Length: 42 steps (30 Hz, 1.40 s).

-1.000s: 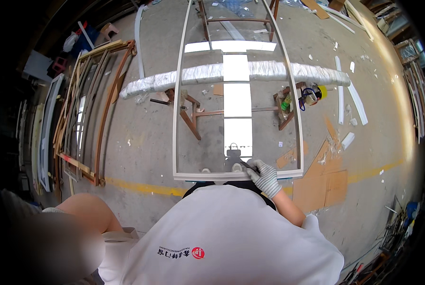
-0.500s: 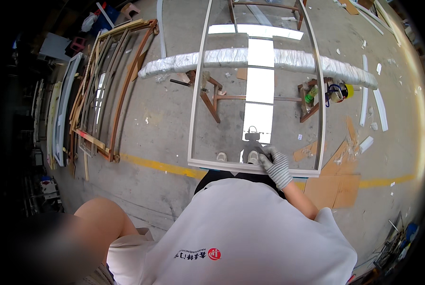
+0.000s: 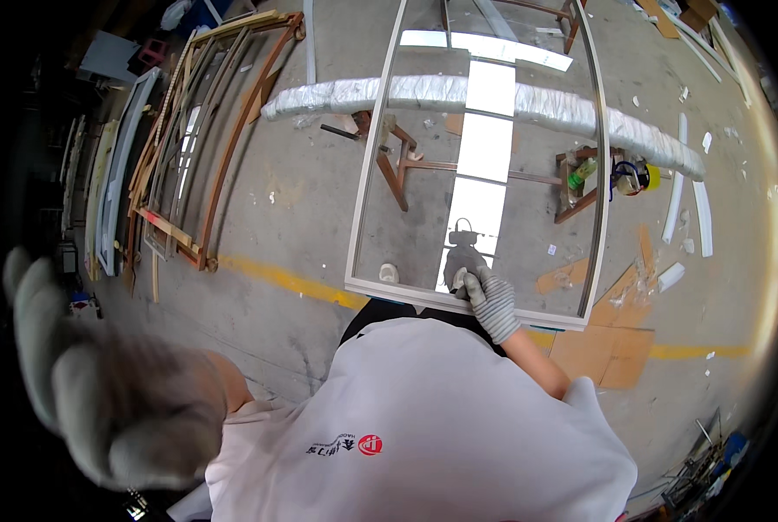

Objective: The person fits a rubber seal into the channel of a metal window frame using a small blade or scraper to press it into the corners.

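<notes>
A pale-framed glass window panel (image 3: 361, 222) lies in front of me, its near rail close to my waist. My right hand (image 3: 493, 306), in a grey-striped glove, is closed on that near rail, right of its middle, with the fingertips over the glass. My gloved left hand (image 3: 115, 391) is raised near the camera at the lower left, away from the panel. It is partly blurred; its fingers look apart, with nothing visible in them. The glass mirrors a bright strip and a dark device shape.
A long bundle in clear plastic wrap (image 3: 319, 97) runs crosswise beneath the panel, by brown metal stands (image 3: 395, 178). Several frames (image 3: 219, 170) lean together at the left. Cardboard (image 3: 611, 357), white strips (image 3: 704, 217) and a yellow container (image 3: 650, 178) are on the floor at right.
My left hand has come into view at the lower left, raised toward the camera. My right hand stays on the near rail. The view has shifted slightly.
</notes>
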Each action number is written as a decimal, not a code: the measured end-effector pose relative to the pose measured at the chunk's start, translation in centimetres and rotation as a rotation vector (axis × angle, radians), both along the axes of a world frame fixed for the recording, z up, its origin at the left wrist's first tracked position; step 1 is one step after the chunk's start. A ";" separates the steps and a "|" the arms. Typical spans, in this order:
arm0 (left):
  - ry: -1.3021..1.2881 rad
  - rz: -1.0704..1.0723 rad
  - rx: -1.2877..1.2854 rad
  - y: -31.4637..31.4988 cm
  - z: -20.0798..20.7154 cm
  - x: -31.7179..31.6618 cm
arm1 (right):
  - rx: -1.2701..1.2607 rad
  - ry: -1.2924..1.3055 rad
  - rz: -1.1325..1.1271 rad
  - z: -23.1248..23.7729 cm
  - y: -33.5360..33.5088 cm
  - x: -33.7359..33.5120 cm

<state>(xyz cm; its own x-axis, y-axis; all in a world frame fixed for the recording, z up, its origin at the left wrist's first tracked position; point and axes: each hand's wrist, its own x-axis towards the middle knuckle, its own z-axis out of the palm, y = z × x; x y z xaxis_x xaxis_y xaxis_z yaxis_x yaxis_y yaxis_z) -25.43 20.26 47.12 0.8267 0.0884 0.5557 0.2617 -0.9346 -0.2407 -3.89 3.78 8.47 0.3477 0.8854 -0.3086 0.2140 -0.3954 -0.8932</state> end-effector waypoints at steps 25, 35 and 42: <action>0.651 0.158 -0.568 22.4 -39.4 12.4 | 0.011 -0.529 -0.836 -3.2 6.4 -11.0; 0.559 0.354 -0.487 32.9 -40.7 22.6 | -0.007 -0.684 -0.782 -3.2 7.1 -11.1; 0.738 0.220 -0.412 27.5 -39.4 18.2 | -0.059 -0.708 -0.817 -3.2 6.9 -11.4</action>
